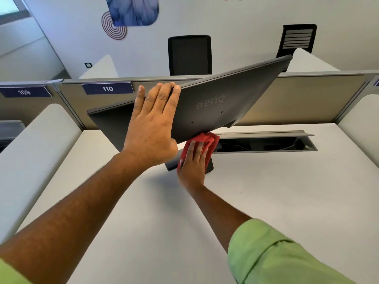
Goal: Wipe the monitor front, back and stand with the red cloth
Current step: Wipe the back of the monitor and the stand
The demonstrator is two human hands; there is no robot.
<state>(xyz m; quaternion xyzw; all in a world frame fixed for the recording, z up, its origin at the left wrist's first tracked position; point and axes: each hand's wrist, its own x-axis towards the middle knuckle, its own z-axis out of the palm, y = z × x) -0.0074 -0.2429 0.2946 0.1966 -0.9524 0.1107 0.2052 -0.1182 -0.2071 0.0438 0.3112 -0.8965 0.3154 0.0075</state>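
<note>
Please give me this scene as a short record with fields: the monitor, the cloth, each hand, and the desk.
monitor: grey monitor, back panel faces the camera, tilted
left hand: left hand lies on the back panel, fingers straight, tips over the top edge
right hand: right hand presses the red cloth on the stand
desk: white desk, open cable tray behind the stand

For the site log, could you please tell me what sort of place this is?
Most likely an open-plan office: grey desk partitions carry blue numbered plates, 110 and 109, black mesh office chairs stand beyond, and a dark grey flat monitor sits on a white desk.
</note>
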